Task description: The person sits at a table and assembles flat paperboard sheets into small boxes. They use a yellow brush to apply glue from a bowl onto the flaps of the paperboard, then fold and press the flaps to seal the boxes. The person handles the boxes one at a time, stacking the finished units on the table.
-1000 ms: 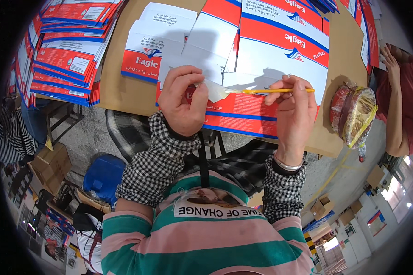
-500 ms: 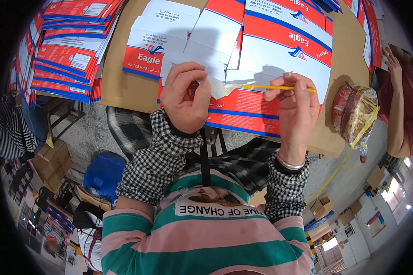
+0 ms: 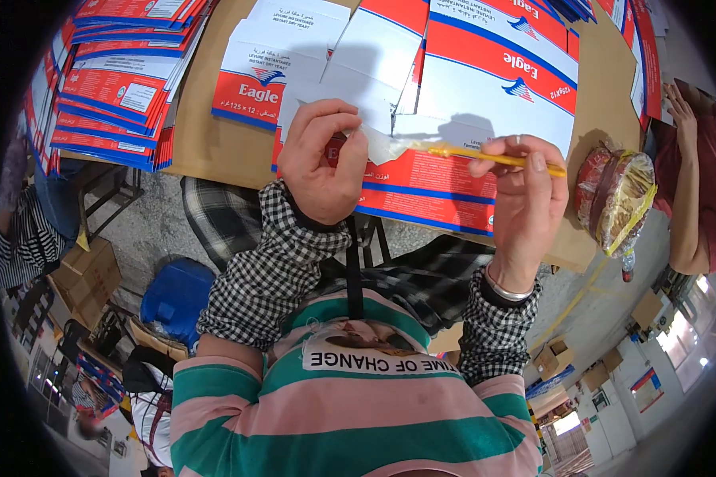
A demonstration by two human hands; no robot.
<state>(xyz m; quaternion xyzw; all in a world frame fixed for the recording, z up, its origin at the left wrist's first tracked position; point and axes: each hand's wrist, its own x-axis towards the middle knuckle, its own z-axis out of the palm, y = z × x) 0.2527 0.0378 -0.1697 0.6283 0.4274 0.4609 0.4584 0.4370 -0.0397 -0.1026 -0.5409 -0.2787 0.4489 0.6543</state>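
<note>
My left hand (image 3: 324, 171) has its fingers curled and closed on a small whitish piece (image 3: 379, 149), thin like paper; whether it is loose or a carton flap I cannot tell. In my right hand (image 3: 525, 199) is a thin yellow brush (image 3: 451, 151), gripped by the handle between thumb and fingers. Its pale, smeared tip points left and meets the edge of the whitish piece. Both hands are above a flat red, white and blue carton (image 3: 429, 187), which lies unfolded with others on the brown cardboard tabletop (image 3: 207, 155).
A tall pile of flat cartons (image 3: 111, 95) stands at the left. At the table's right edge sits a plastic-wrapped round bundle (image 3: 616, 195). Beyond it another person's arm (image 3: 690, 183) shows. A blue plastic container (image 3: 177, 298) is on the floor to the left.
My right hand has shifted slightly right and down with the brush, whose tip has moved a little right. My left hand stays nearly in place, still closed on the whitish piece.
</note>
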